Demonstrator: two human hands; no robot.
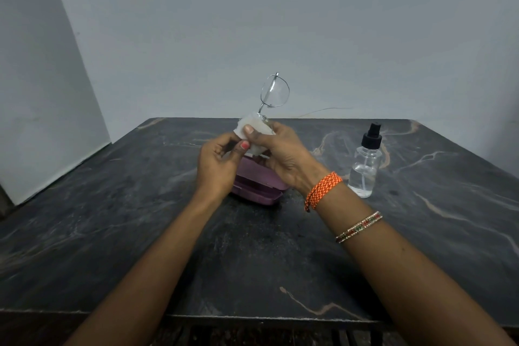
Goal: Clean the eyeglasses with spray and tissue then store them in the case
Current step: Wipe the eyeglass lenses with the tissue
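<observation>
The eyeglasses (273, 95) — thin wire, light and easily bent — stand on end above the purple case (254, 185) mid-table, lower lens wrapped in tissue (257, 132) pinched by right hand (283, 154) and left hand (217, 164) — best held by the rim.

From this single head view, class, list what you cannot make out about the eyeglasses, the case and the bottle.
- Eyeglasses: the lower lens is hidden by the tissue and the right hand; the temple arms are too thin to follow.
- Purple case: its far part is hidden by both hands, so whether it is open or what it holds cannot be told.
- Left hand: what its fingertips pinch is hidden.
- Spray bottle: liquid level unclear, clear on clear.
</observation>
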